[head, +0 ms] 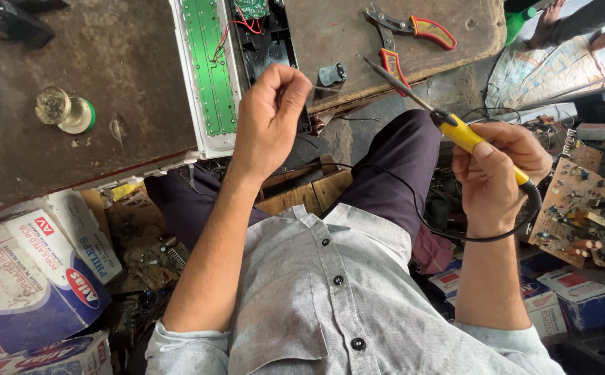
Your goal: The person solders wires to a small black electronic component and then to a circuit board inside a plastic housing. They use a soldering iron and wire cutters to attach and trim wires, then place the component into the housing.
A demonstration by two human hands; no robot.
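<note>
My right hand [498, 172] grips a soldering iron [455, 128] by its yellow handle, metal tip pointing up-left toward the bench edge; its black cord loops under my wrist. My left hand [269, 114] is raised over the bench edge with fingers curled, pinching what looks like a thin wire, too fine to tell for sure. Just behind it lies an opened device with a green LED circuit strip [209, 66] in a white casing, a black housing and red wires [247, 28].
Red-handled pliers [413, 31] and a small grey part [331, 73] lie on the brown bench [108, 83]. A solder spool [66, 111] sits at left. Cardboard boxes [31, 278] stand lower left, loose circuit boards [580, 208] at right. Another person's arm [580, 24] shows top right.
</note>
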